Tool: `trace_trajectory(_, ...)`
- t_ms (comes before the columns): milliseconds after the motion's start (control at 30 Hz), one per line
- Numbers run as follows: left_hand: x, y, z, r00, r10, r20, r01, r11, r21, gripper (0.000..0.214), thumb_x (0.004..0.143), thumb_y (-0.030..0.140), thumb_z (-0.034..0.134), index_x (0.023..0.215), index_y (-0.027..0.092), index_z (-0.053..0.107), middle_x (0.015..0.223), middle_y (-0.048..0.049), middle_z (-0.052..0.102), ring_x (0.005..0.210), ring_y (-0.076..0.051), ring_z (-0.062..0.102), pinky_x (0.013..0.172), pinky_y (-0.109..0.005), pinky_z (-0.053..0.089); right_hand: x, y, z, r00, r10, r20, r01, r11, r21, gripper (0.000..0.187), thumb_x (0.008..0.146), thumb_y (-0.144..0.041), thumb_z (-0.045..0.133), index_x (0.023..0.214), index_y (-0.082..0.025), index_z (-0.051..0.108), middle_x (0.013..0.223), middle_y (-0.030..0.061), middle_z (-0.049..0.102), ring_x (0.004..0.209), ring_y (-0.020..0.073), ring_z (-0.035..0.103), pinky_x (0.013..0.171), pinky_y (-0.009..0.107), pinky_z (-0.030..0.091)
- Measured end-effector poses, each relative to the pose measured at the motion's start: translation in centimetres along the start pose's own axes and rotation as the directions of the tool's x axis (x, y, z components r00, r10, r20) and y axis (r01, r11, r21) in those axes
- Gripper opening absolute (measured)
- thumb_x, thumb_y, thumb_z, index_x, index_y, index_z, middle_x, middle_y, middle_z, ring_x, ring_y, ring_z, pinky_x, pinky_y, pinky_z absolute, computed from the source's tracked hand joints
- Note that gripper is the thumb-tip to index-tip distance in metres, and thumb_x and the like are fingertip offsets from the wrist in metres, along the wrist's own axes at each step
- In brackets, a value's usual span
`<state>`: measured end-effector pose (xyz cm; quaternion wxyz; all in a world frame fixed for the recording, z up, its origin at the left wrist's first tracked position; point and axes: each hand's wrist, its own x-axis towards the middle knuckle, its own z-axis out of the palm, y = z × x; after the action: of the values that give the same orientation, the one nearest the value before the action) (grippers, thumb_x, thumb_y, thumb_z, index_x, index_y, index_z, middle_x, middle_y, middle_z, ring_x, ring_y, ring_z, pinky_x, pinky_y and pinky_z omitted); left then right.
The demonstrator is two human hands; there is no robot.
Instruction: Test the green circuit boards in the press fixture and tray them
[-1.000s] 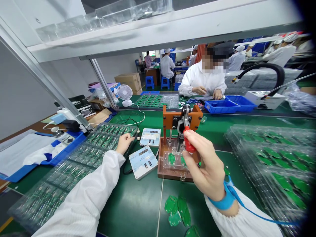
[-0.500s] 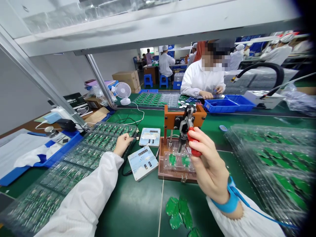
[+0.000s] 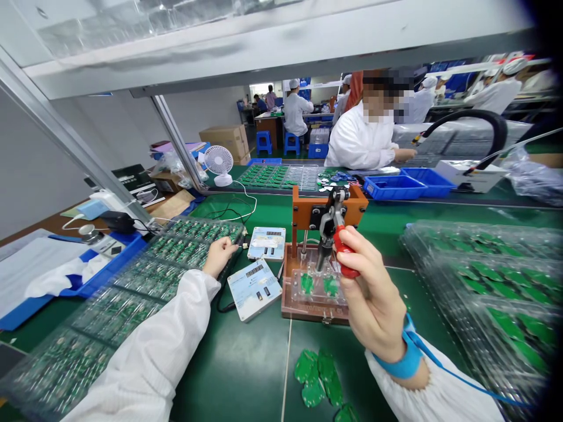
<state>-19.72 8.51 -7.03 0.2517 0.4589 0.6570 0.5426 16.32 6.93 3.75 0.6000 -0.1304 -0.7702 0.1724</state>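
My right hand (image 3: 373,293), with a blue wrist strap (image 3: 402,357) on its wrist, is wrapped round the red handle (image 3: 345,253) of a toggle clamp. The clamp sits on an orange-framed test fixture (image 3: 303,211) with a brown base. Two green circuit boards (image 3: 330,286) lie under the fixture's clear plate. My left hand (image 3: 221,256) is closed at the right edge of a clear tray of boards (image 3: 145,287); what its fingers hold, if anything, is hidden. Right of it are two meter boxes with displays, the nearer meter box (image 3: 255,290) tilted.
Loose green boards (image 3: 319,375) lie in front of the fixture. Stacked clear trays (image 3: 484,275) of boards stand at right. Blue bins (image 3: 396,186), a white fan (image 3: 219,164) and a person in white (image 3: 360,138) are across the bench. A shelf beam (image 3: 264,64) crosses overhead.
My hands stay almost where they were. The person opposite has turned and moved an arm to the right. A small blue oval thing beyond the fixture has moved right, to the tray stack's edge.
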Motion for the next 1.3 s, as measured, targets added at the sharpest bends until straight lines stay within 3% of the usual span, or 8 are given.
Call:
trace_trajectory(300, -0.18, 0.34, 0.05, 1.0, 0.016, 0.001, -0.016, 1.0, 0.024, 0.04, 0.064, 0.037, 0.069, 0.053, 0.024, 0.033, 0.044, 0.0085, 0.033, 0.044, -0.009, 0.029, 0.048, -0.024, 0.023, 0.27, 0.07, -0.06, 1.0, -0.019, 0.005, 0.019, 1.0, -0.004, 0.046, 0.096, -0.006, 0.055, 0.138, -0.026, 0.058, 0.142, 0.0009, 0.06, 0.145, 0.021, 0.044, 0.124, 0.038, 0.035)
trace_trajectory(767, -0.17, 0.24, 0.08, 1.0, 0.028, 0.007, -0.028, 0.999, 0.047, 0.039, 0.065, 0.038, 0.068, 0.054, 0.024, 0.033, 0.046, 0.0087, 0.032, 0.045, -0.009, 0.028, 0.048, -0.025, 0.023, 0.33, 0.0, -0.12, 1.0, -0.031, 0.002, 0.031, 0.999, -0.008, 0.049, 0.096, -0.005, 0.055, 0.139, -0.026, 0.057, 0.139, 0.0017, 0.06, 0.144, 0.0216, 0.045, 0.124, 0.04, 0.036)
trace_trajectory(1133, -0.15, 0.13, 0.05, 0.999, 0.034, 0.015, -0.035, 0.997, 0.065, 0.04, 0.066, 0.038, 0.067, 0.055, 0.023, 0.032, 0.046, 0.0081, 0.032, 0.046, -0.01, 0.03, 0.049, -0.024, 0.024, 0.24, 0.28, -0.05, 1.0, -0.027, -0.017, 0.026, 0.999, -0.03, 0.046, 0.096, -0.009, 0.056, 0.138, -0.027, 0.058, 0.135, 0.0056, 0.064, 0.141, 0.0293, 0.049, 0.115, 0.056, 0.047)
trace_trajectory(1300, -0.06, -0.01, 0.01, 0.999, 0.036, 0.014, -0.037, 0.996, 0.076, 0.038, 0.066, 0.037, 0.067, 0.055, 0.023, 0.033, 0.046, 0.0077, 0.034, 0.046, -0.01, 0.031, 0.049, -0.024, 0.025, 0.21, 0.2, 0.13, 0.999, -0.027, -0.039, 0.025, 0.999, -0.044, 0.045, 0.096, -0.009, 0.055, 0.137, -0.028, 0.058, 0.133, 0.0051, 0.065, 0.14, 0.0296, 0.051, 0.114, 0.057, 0.048)
